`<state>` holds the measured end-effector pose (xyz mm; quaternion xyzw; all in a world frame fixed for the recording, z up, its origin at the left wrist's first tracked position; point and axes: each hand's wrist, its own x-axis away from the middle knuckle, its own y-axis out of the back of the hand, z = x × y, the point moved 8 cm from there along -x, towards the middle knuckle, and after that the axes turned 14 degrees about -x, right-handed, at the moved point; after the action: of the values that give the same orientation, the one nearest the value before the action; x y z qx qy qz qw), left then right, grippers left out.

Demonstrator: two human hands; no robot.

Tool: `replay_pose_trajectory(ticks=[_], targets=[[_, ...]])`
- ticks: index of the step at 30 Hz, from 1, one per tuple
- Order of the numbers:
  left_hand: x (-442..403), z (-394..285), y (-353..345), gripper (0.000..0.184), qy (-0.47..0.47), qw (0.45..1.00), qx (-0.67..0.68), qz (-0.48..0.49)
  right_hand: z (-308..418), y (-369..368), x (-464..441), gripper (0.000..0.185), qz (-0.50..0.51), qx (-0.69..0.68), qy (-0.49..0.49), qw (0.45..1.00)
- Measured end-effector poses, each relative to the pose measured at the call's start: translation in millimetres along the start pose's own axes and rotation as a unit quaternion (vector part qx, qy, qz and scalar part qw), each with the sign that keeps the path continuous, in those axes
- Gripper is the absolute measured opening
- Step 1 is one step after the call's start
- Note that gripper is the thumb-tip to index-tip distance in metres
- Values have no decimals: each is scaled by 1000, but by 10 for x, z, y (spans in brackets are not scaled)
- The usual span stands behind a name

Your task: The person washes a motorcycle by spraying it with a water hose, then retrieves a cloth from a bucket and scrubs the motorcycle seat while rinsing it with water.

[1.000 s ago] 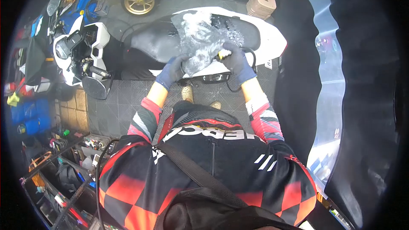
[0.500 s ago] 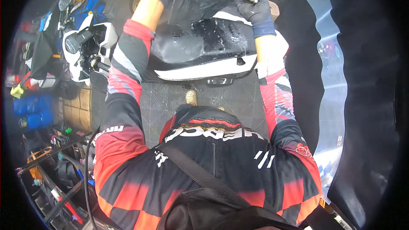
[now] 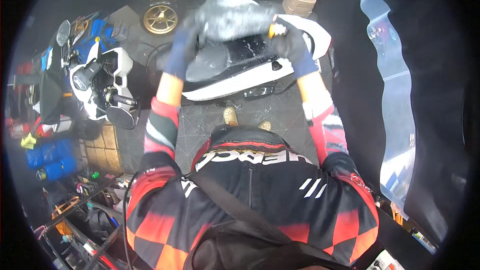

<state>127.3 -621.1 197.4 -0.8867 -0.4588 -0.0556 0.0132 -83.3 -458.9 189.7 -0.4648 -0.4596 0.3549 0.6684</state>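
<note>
My left hand (image 3: 188, 45), in a dark glove, is closed around the left end of a grey, wet-looking flexible sheet (image 3: 232, 17), smeared by motion. At the sheet's right end my right hand (image 3: 290, 45), gloved too, is closed around a small yellow-and-white object (image 3: 274, 28) whose kind I cannot make out; whether it also grips the sheet I cannot tell. The sheet hangs above a scooter's black seat (image 3: 215, 62), marked with wet white streaks. Below the seat runs the white side panel (image 3: 235, 84).
A gold wheel (image 3: 160, 19) lies at the back, left of the scooter, and stacked tan blocks (image 3: 300, 1) stand at back right. A white motorcycle front (image 3: 97, 80) with mirrors is on the left. Clear plastic film (image 3: 396, 90) hangs on the right.
Both hands have come down and nearer with the sheet, which was spread out dark and now looks grey and bunched. The view has shifted, showing the wheel and blocks more fully.
</note>
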Motion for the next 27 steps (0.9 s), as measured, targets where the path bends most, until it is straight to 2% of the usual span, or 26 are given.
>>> replay_pose_trajectory(ticks=[1, 2, 3, 4, 5, 6, 8, 9, 10, 11, 12, 13, 14, 15, 16, 17, 18, 19, 20, 21, 23, 24, 25, 26, 27], targets=[[179, 391, 33, 28, 45, 999, -13, 5, -98, 376, 12, 26, -3, 67, -29, 997], [350, 716, 41, 32, 88, 992, -90, 10, -218, 765, 30, 27, -6, 133, -61, 989], [408, 1218, 71, 32, 128, 981, -142, 25, -296, 1116, 121, 27, -60, 133, -40, 989], [386, 1732, 64, 32, -45, 966, -244, 70, -377, 1406, 255, 27, -116, 132, -21, 984], [459, 2046, 14, 32, -217, 910, -335, 113, -462, 1536, 352, 27, -121, 132, -26, 984], [588, 2275, 17, 32, 214, 961, -167, 53, -450, 1594, 415, 24, -110, 119, 5, 987], [664, 2152, -38, 36, 218, 965, -147, 7, -350, 1688, 474, 23, -101, 106, 42, 988], [604, 2315, 32, 36, 220, 964, -147, 14, -203, 1721, 535, 26, -102, 193, 99, 971], [490, 2497, 108, 39, 130, 954, -263, 58, -92, 1734, 646, 28, -106, 278, 154, 942], [469, 2355, 17, 43, 33, 922, -372, 104, -2, 1571, 820, 30, -103, 377, 201, 898], [437, 2330, -22, 43, 32, 920, -372, 118, 50, 1639, 890, 30, -113, 374, 209, 897], [402, 2358, 17, 44, 55, 848, -511, 127, 217, 1615, 1041, 30, -128, 482, 295, 815], [432, 2165, 31, 46, 74, 754, -638, 136, 282, 1569, 1230, 30, -144, 579, 369, 713], [507, 1808, -78, 46, 70, 749, -640, 155, 265, 1389, 1415, 23, -141, 623, 390, 664], [599, 1346, -254, 46, 69, 717, -671, 179, 249, 1246, 1566, 23, -162, 619, 393, 661], [627, 1079, -437, 47, 65, 682, -700, 203, 149, 985, 1679, 20, -110, 639, 414, 639], [601, 1018, -617, 47, 53, 675, -701, 223, 15, 835, 1785, 19, -58, 657, 433, 614], [707, 1025, -995, 46, -3, 700, -620, 356, -77, 886, 1867, 22, -63, 635, 424, 642], [913, 1020, -1349, 44, -54, 704, -520, 480, -145, 933, 1976, 22, -88, 634, 431, 636], [1062, 1024, -1528, 44, -65, 692, -516, 500, -259, 949, 2040, 22, -79, 659, 420, 619], [1395, 941, -1821, 45, 36, 771, -297, 563, -356, 934, 2192, 21, -85, 679, 421, 596], [1421, 973, -1906, 45, 30, 762, -297, 575, -380, 913, 2274, 23, -88, 679, 416, 599], [1152, 1005, -1813, 43, -47, 798, -437, 412, -388, 916, 2348, 25, -86, 679, 409, 604], [954, 984, -1644, 41, -122, 792, -554, 225, -378, 961, 2425, 25, -94, 675, 415, 603], [850, 1215, -1559, 46, -188, 746, -626, 128, -372, 1023, 2520, 26, -98, 651, 440, 610]])
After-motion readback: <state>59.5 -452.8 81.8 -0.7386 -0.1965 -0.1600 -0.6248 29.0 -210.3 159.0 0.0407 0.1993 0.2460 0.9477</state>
